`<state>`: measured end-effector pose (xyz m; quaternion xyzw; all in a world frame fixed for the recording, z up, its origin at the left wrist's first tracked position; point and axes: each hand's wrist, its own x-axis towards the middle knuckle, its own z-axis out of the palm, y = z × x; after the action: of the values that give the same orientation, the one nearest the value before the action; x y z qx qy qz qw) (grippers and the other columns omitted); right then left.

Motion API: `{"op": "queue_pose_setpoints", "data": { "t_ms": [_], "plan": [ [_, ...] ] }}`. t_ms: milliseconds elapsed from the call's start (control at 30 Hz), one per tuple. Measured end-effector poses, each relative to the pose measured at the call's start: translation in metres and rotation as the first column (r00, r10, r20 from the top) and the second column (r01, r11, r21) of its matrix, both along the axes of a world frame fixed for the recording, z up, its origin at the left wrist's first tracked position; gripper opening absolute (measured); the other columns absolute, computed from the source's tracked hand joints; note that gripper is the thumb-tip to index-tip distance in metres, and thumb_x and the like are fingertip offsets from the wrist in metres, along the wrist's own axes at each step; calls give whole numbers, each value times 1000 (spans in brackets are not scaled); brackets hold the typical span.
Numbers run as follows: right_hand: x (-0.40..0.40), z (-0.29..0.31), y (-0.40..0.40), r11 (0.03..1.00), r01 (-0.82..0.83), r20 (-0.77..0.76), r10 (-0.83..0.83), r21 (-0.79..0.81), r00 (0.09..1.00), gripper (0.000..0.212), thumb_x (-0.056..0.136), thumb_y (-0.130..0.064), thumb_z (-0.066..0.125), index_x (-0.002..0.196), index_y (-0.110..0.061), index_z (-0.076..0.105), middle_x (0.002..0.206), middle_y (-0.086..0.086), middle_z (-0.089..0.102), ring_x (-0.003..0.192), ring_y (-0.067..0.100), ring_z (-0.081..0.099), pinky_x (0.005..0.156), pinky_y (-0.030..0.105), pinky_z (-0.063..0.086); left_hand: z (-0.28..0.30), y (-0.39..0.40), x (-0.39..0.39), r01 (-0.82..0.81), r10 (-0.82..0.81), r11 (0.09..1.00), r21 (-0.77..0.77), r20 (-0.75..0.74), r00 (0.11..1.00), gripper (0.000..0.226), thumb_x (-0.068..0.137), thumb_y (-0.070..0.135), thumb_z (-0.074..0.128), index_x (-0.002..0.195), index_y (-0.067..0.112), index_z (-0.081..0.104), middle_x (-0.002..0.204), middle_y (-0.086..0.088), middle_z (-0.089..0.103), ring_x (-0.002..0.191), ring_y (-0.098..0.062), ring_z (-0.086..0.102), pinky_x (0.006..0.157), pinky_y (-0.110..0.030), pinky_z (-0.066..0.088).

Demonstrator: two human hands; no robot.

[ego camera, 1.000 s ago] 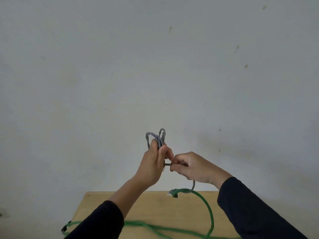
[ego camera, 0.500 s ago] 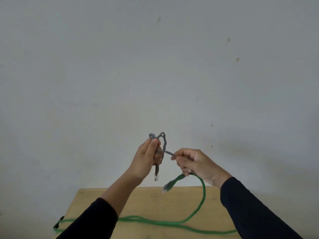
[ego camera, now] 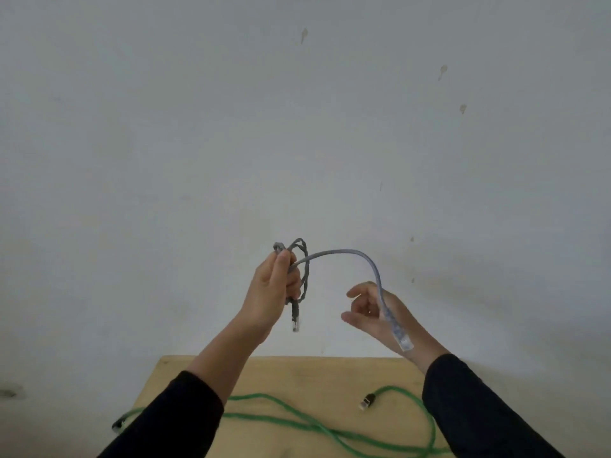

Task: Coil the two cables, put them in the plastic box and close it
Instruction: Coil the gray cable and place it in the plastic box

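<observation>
Left hand point(ego camera: 269, 292) grips the grey cable point(ego camera: 344, 253) coil so it can't unravel, right hand point(ego camera: 375, 312) loosely spread under the free tail, green cable point(ego camera: 297, 421) below.

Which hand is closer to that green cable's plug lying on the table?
Right. The right hand hangs open in the air almost straight above the plug. The left hand, gripping the grey cable, is up and farther left.

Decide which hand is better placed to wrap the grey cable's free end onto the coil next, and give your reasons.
Right. The left hand grips the grey cable coil, so it is occupied. The loose end drapes across the open right hand, which could probably close on it and wind.
</observation>
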<state>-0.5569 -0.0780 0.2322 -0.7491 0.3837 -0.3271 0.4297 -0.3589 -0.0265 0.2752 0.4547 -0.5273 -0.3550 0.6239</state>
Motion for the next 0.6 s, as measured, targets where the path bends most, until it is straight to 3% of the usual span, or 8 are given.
{"op": "queue_pose_setpoints", "data": {
  "t_ms": [100, 167, 267, 333, 400, 467, 533, 600],
  "plan": [
    [9, 20, 3, 998, 52, 214, -43, -35, 976, 47, 68, -35, 81, 108, -33, 56, 80, 1, 61, 76, 11, 61, 78, 28, 52, -10, -1, -5, -26, 26, 998, 49, -6, 1000, 26, 101, 20, 26, 78, 12, 32, 50, 14, 25, 46, -8, 21, 46, -19, 26],
    [11, 32, 8, 993, 13, 257, 17, -115, 966, 55, 66, -37, 77, 116, -35, 55, 73, 1, 57, 71, 11, 57, 76, 24, 51, -13, 0, -7, -52, 52, 993, 103, 1, 999, 24, 101, 20, 27, 79, 11, 35, 51, 11, 25, 47, -9, 22, 46, -20, 26],
    [19, 48, 19, 955, -73, 257, 150, -287, 955, 26, 79, -28, 65, 106, -29, 66, 65, -1, 55, 64, 10, 52, 65, 24, 49, -16, 0, -8, -56, 58, 984, 171, -8, 998, 25, 99, 19, 29, 77, 11, 39, 52, 7, 26, 46, -11, 23, 47, -22, 25],
    [24, 56, 16, 954, 8, 334, 97, -300, 938, 18, 86, -29, 55, 92, -21, 70, 61, -12, 56, 61, 8, 50, 63, 22, 45, -17, 0, -6, -9, 15, 979, 202, -32, 999, 32, 99, 20, 31, 69, 15, 41, 52, 6, 25, 45, -11, 22, 48, -24, 23],
    [23, 64, 7, 981, 150, 527, -64, -121, 847, 29, 86, -38, 49, 76, -18, 68, 60, -14, 57, 58, 9, 47, 65, 24, 42, -18, 3, -2, 78, -60, 973, 216, -89, 994, 39, 98, 23, 31, 61, 19, 41, 52, 7, 21, 46, -12, 17, 47, -24, 21],
    [20, 73, -2, 980, 109, 665, -193, 166, 721, 43, 91, -38, 44, 59, -16, 62, 59, -7, 55, 57, 11, 44, 63, 26, 37, -19, 7, 2, 179, -144, 965, 189, -186, 972, 38, 98, 28, 34, 62, 18, 42, 49, 8, 19, 44, -11, 14, 45, -23, 20],
    [20, 74, -5, 970, 51, 620, -192, 238, 761, 48, 97, -35, 37, 60, -13, 58, 49, -5, 43, 53, 13, 35, 57, 26, 30, -17, 11, 1, 295, -242, 946, 136, -311, 919, 35, 93, 35, 40, 64, 17, 39, 44, 12, 20, 39, -8, 12, 41, -21, 16],
    [21, 69, -4, 990, 53, 460, -109, 132, 881, 41, 99, -32, 35, 77, -13, 63, 47, -7, 29, 52, 13, 25, 54, 26, 23, -14, 11, -1, 374, -314, 924, 78, -404, 859, 33, 88, 37, 43, 63, 15, 40, 39, 14, 23, 36, -6, 12, 40, -21, 12]
  ]
}}
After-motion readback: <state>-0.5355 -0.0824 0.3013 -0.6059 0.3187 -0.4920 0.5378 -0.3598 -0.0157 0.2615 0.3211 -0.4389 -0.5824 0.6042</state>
